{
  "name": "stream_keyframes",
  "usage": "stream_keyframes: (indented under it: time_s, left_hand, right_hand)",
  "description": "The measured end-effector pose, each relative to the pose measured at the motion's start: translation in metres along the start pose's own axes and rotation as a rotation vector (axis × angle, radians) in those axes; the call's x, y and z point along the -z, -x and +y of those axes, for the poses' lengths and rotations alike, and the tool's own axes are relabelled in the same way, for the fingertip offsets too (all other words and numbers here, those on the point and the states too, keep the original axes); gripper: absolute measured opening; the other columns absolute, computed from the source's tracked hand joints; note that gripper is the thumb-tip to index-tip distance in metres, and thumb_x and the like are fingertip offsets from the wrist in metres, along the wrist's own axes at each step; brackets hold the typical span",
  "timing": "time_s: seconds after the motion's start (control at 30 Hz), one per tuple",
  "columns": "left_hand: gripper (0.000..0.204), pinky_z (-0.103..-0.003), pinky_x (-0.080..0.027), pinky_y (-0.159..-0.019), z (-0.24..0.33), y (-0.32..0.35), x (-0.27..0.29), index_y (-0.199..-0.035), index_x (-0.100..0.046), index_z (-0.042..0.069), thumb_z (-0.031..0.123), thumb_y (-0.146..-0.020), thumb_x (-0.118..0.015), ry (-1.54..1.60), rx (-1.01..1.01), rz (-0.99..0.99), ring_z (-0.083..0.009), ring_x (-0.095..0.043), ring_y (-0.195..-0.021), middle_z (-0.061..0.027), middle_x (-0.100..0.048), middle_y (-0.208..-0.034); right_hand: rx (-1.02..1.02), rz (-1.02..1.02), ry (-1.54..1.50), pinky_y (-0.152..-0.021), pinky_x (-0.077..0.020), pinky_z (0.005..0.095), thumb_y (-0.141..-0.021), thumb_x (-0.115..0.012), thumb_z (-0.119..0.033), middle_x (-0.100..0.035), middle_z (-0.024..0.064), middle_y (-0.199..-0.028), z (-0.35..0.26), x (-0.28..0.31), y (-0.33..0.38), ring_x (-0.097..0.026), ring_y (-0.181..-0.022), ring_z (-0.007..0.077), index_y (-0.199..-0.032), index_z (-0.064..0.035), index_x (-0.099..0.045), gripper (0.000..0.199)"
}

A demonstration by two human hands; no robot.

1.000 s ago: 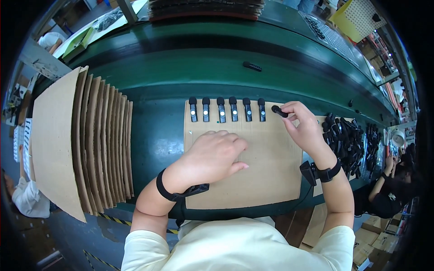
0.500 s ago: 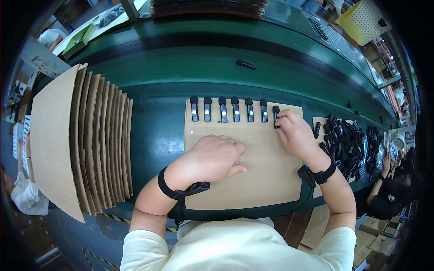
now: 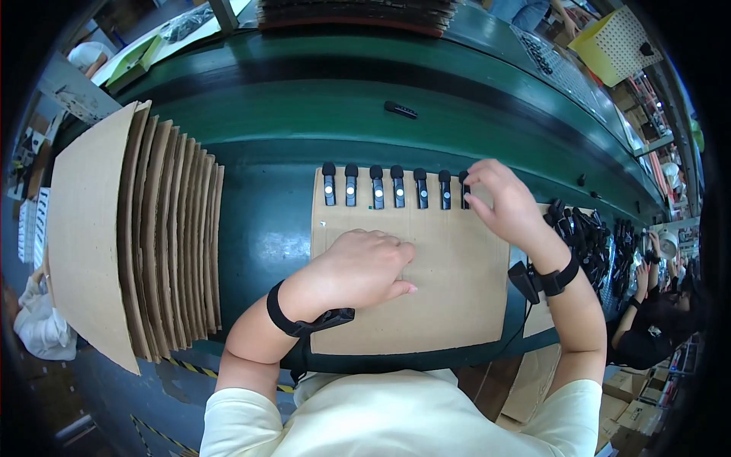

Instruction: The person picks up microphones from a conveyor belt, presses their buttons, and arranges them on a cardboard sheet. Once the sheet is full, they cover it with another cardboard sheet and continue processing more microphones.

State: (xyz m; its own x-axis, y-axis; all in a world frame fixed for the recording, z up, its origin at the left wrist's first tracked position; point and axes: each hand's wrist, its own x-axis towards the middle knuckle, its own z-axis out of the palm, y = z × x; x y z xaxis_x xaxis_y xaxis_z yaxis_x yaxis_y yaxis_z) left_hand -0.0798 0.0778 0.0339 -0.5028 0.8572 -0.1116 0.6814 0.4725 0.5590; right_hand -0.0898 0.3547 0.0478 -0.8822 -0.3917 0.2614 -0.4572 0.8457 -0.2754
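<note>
Several small black clip-on microphones (image 3: pixel 378 187) with foam tips lie in a row along the far edge of a brown cardboard sheet (image 3: pixel 426 305). My right hand (image 3: pixel 504 199) is at the rightmost microphone (image 3: pixel 464 196), its thumb and fingertips apart beside that microphone's right side and partly covering it. My left hand (image 3: pixel 358 266) rests palm down on the sheet, below the row. Its fingers bend loosely with the tips hidden, its thumb is stretched away, and nothing shows in it. A black wrist strap with a small device is on each wrist.
Upright cardboard sheets (image 3: pixel 164 236) stand packed at the left. A heap of black microphones (image 3: pixel 582 236) lies at the right. One more black microphone (image 3: pixel 401 110) lies on the green belt (image 3: pixel 320 114) beyond. A co-worker in black (image 3: pixel 659 327) works at far right.
The rightmost microphone has moved slightly away from me, into line with the row. My right fingers have loosened and spread. The microphone on the belt has shifted left; my left hand stays put.
</note>
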Motion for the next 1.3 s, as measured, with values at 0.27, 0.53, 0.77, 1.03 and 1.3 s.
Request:
stream_keyframes:
  time_s: [0.27, 0.53, 0.77, 1.03, 1.3]
  left_hand:
    - [0.035, -0.041, -0.050, -0.085, -0.003, 0.008, 0.009, -0.102, -0.063, 0.005, 0.034, -0.083, -0.072, 0.053, -0.010, 0.023, -0.0330, -0.065, -0.098, -0.0138, -0.068, -0.099]
    - [0.036, -0.041, -0.050, -0.086, 0.000, 0.020, 0.024, -0.104, -0.062, 0.006, 0.035, -0.085, -0.071, 0.101, -0.061, 0.077, -0.0329, -0.065, -0.098, -0.0131, -0.068, -0.101]
    - [0.037, -0.040, -0.050, -0.086, 0.003, 0.024, 0.029, -0.105, -0.061, 0.006, 0.035, -0.085, -0.070, 0.112, -0.104, 0.066, -0.0328, -0.064, -0.099, -0.0131, -0.067, -0.102]
    - [0.034, -0.039, -0.049, -0.088, 0.004, 0.034, 0.037, -0.106, -0.062, 0.006, 0.032, -0.085, -0.071, 0.183, -0.189, 0.153, -0.0327, -0.064, -0.099, -0.0132, -0.067, -0.104]
    - [0.032, -0.040, -0.048, -0.090, 0.006, 0.037, 0.058, -0.104, -0.066, 0.003, 0.019, -0.078, -0.077, 0.374, -0.260, 0.582, -0.0332, -0.064, -0.100, -0.0145, -0.068, -0.108]
  right_hand:
    - [-0.027, -0.253, 0.004, -0.084, -0.0508, 0.0391, -0.084, -0.068, -0.011, -0.064, 0.0166, -0.097, -0.006, 0.014, -0.111, -0.063, -0.095, 0.0350, -0.097, -0.0002, -0.063, 0.018]
    - [-0.088, -0.531, 0.205, -0.088, -0.0509, 0.0419, -0.085, -0.066, -0.014, -0.068, 0.0173, -0.104, 0.021, -0.067, -0.200, -0.064, -0.101, 0.0350, -0.103, -0.0050, -0.069, 0.021]
    - [-0.209, -0.659, 0.341, -0.090, -0.0508, 0.0417, -0.085, -0.062, -0.012, -0.068, 0.0171, -0.108, 0.012, -0.096, -0.215, -0.063, -0.104, 0.0346, -0.109, -0.0075, -0.071, 0.025]
    - [-0.076, -0.368, -0.018, -0.080, -0.0507, 0.0424, -0.079, -0.062, -0.007, -0.066, 0.0172, -0.091, -0.009, -0.061, -0.175, -0.064, -0.089, 0.0347, -0.104, -0.0032, -0.059, 0.026]
    - [-0.072, -0.163, -0.786, -0.073, -0.0475, 0.0262, -0.094, -0.059, -0.005, -0.064, 0.0055, -0.104, -0.073, -0.002, -0.043, -0.057, -0.084, 0.0087, -0.118, -0.0012, -0.061, 0.024]
